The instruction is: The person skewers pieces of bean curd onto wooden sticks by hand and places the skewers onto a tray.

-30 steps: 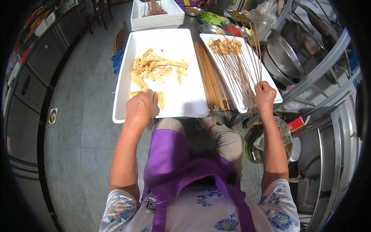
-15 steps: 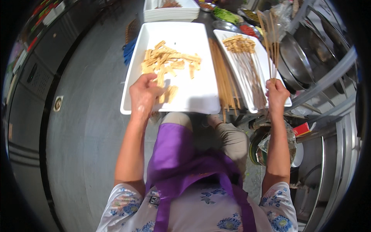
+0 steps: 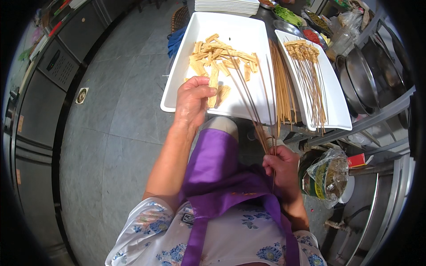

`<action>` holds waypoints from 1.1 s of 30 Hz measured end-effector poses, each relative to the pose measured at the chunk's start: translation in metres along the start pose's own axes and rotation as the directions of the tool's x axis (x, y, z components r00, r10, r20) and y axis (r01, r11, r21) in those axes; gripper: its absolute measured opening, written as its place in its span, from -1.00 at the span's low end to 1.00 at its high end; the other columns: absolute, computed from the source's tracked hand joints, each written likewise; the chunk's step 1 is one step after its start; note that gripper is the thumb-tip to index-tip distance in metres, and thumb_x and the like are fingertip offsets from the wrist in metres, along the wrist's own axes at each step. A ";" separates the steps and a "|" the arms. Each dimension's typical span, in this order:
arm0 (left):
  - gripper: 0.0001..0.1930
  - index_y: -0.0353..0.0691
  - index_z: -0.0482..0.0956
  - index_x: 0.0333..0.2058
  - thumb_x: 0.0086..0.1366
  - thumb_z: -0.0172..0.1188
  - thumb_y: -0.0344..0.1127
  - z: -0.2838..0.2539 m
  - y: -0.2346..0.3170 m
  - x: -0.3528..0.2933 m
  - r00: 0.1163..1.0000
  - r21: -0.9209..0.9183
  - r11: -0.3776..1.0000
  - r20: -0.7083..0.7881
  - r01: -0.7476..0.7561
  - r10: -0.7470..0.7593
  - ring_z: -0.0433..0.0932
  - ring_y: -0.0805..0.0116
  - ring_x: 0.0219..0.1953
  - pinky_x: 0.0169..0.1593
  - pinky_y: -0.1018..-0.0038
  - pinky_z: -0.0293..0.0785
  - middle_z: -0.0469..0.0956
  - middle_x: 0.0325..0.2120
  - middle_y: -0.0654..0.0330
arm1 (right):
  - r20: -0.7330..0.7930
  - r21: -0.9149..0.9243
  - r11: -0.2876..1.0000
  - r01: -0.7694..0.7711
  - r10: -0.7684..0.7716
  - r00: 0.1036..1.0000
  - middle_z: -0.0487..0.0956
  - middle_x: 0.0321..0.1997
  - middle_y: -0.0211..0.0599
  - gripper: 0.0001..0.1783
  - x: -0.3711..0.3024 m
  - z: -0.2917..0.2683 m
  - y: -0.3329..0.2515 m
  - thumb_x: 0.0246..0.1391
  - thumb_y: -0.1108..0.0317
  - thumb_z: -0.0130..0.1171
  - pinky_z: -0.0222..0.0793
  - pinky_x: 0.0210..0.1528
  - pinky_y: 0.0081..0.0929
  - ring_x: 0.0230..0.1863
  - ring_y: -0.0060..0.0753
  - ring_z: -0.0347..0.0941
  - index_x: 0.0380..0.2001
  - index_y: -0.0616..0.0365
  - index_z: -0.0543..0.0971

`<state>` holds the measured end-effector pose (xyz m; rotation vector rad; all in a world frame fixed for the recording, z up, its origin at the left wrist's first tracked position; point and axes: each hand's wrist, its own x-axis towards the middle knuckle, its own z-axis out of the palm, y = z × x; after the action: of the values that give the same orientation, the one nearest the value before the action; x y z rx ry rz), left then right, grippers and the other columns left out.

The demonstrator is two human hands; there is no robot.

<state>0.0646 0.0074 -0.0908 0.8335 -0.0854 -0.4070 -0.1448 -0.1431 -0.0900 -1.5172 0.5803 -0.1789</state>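
Between the thumb and fingers of my left hand (image 3: pixel 194 98) is a strip of tofu skin (image 3: pixel 213 88), pale yellow and wrinkled. It is held over the near left part of a white tray (image 3: pixel 254 101), where more loose tofu skin pieces (image 3: pixel 217 51) lie in a heap. My right hand (image 3: pixel 282 165) is closed around the lower part of several thin wooden skewers (image 3: pixel 254 116) in front of my apron. Their tips fan out up and left over the tray's near edge, with nothing threaded on them that I can see.
Right of the tray lies a row of bare skewers (image 3: pixel 282 82). Beyond it, a second white tray (image 3: pixel 339 113) holds skewers loaded with tofu skin (image 3: pixel 301 51). Metal bowls (image 3: pixel 358 73) stand on the right rack. A plastic-wrapped tub (image 3: pixel 328 175) sits below, and stacked white trays (image 3: pixel 227 6) are at the back.
My left hand has lifted a tofu skin strip from the tray. My right hand has brought its skewers down and left from the second tray, toward my apron. The view has shifted.
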 end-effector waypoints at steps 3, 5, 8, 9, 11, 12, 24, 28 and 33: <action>-0.80 -0.37 0.38 -0.46 -0.15 0.04 -0.68 0.001 0.001 -0.002 0.999 0.025 0.999 -0.040 -0.035 0.036 0.45 0.36 -0.53 -0.39 0.52 0.44 0.44 -0.52 0.09 | 0.030 -0.007 0.999 -0.048 0.048 0.998 0.40 -0.73 -0.41 -0.93 -0.001 0.001 0.005 -0.18 0.50 0.10 0.13 -0.68 -0.74 -0.74 -0.71 0.24 -0.63 0.26 0.46; -0.80 -0.37 0.38 -0.47 -0.16 0.05 -0.70 0.001 0.001 -0.003 0.997 0.035 0.998 -0.060 -0.052 0.054 0.44 0.38 -0.49 -0.34 0.54 0.42 0.44 -0.49 0.10 | 0.045 -0.014 0.998 -0.063 0.064 0.997 0.40 -0.73 -0.41 -0.93 -0.002 0.001 0.006 -0.18 0.50 0.10 0.13 -0.67 -0.74 -0.74 -0.71 0.23 -0.63 0.26 0.45; -0.80 -0.38 0.38 -0.47 -0.16 0.05 -0.71 -0.001 0.001 -0.003 0.993 0.052 0.996 -0.083 -0.079 0.083 0.44 0.39 -0.49 -0.35 0.55 0.42 0.44 -0.50 0.10 | 0.051 -0.010 0.997 -0.079 0.079 0.996 0.40 -0.72 -0.40 -0.92 -0.007 0.005 0.001 -0.19 0.51 0.10 0.13 -0.67 -0.73 -0.74 -0.71 0.22 -0.64 0.27 0.44; -0.80 -0.38 0.38 -0.47 -0.15 0.04 -0.71 0.000 0.002 -0.004 0.991 0.057 0.994 -0.094 -0.089 0.095 0.44 0.39 -0.49 -0.36 0.55 0.42 0.44 -0.50 0.10 | 0.059 -0.019 0.997 -0.074 0.075 0.995 0.41 -0.71 -0.39 -0.92 -0.009 0.005 0.000 -0.19 0.51 0.11 0.12 -0.67 -0.73 -0.74 -0.71 0.22 -0.64 0.27 0.44; -0.80 -0.39 0.38 -0.46 -0.15 0.04 -0.70 0.000 0.004 -0.004 0.987 0.062 0.993 -0.113 -0.105 0.112 0.44 0.39 -0.50 -0.36 0.56 0.41 0.44 -0.50 0.09 | 0.073 -0.038 0.996 -0.079 0.082 0.994 0.41 -0.71 -0.39 -0.92 -0.010 0.003 0.001 -0.19 0.51 0.11 0.12 -0.68 -0.73 -0.74 -0.71 0.23 -0.64 0.27 0.43; -0.80 -0.39 0.38 -0.45 -0.14 0.03 -0.70 0.000 0.005 -0.003 0.986 0.060 0.992 -0.121 -0.111 0.118 0.43 0.39 -0.50 -0.36 0.56 0.42 0.44 -0.49 0.08 | 0.078 -0.049 0.995 -0.088 0.092 0.993 0.41 -0.71 -0.39 -0.92 -0.010 0.002 0.002 -0.19 0.52 0.11 0.12 -0.68 -0.73 -0.74 -0.71 0.23 -0.64 0.27 0.43; -0.80 -0.45 0.38 -0.39 -0.09 -0.01 -0.69 -0.001 0.004 -0.004 0.977 0.086 0.982 -0.115 -0.170 0.180 0.42 0.40 -0.52 -0.46 0.57 0.42 0.44 -0.47 0.06 | 0.069 -0.094 0.988 -0.124 0.130 0.989 0.40 -0.73 -0.38 -0.91 -0.012 -0.002 0.000 -0.17 0.53 0.05 0.07 -0.73 -0.77 -0.77 -0.73 0.21 -0.66 0.28 0.41; -0.77 -0.48 0.37 -0.33 -0.06 -0.03 -0.69 0.000 0.001 -0.005 0.959 0.175 0.961 -0.149 -0.215 0.242 0.44 0.39 -0.55 -0.48 0.53 0.46 0.45 -0.49 0.07 | 0.064 -0.077 0.986 -0.151 0.156 0.986 0.39 -0.73 -0.39 -0.92 -0.014 0.000 -0.005 -0.16 0.52 0.06 0.06 -0.73 -0.77 -0.77 -0.74 0.21 -0.65 0.28 0.41; -0.78 -0.47 0.42 -0.38 -0.10 0.02 -0.68 0.001 -0.001 -0.006 0.953 0.171 0.959 -0.164 -0.227 0.255 0.41 0.45 -0.55 -0.45 0.61 0.39 0.45 -0.50 0.12 | 0.066 -0.083 0.984 -0.155 0.161 0.985 0.39 -0.73 -0.39 -0.92 -0.015 -0.002 -0.001 -0.16 0.52 0.06 0.07 -0.73 -0.77 -0.77 -0.74 0.20 -0.64 0.27 0.41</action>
<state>0.0584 0.0083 -0.0903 0.9929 -0.0457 -0.0912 -0.1580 -0.1378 -0.0848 -1.5386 0.6526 0.0218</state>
